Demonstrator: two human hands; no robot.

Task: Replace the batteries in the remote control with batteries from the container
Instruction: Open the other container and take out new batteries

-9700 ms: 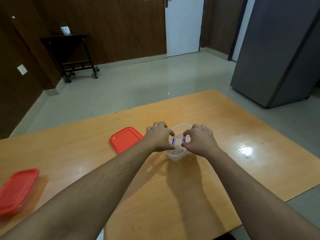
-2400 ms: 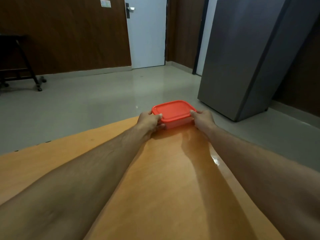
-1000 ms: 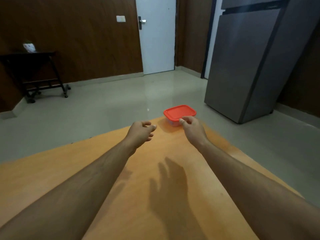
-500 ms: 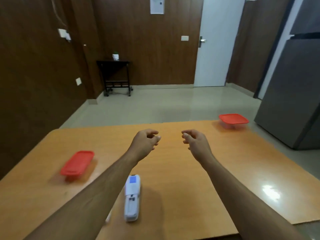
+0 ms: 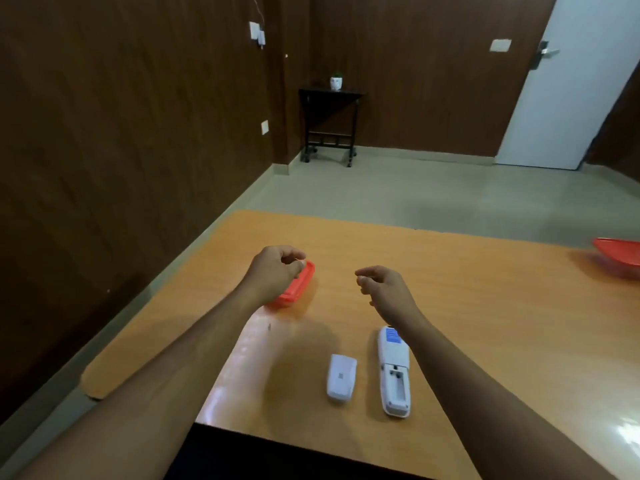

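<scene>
remote lies face down, bay bare, cover beside it, ready for refills; both hands' fingers loosely curled, holding nothing.

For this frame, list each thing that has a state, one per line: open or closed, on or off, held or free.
Remote control: lying back up on the table, battery compartment open and empty.
Battery cover: off, lying left of the remote.
Near red-lidded container: lid on.
Far red-lidded container: lid on, untouched.
Left hand: loosely curled, holding nothing.
Right hand: loosely curled, holding nothing.
Door: closed.
</scene>
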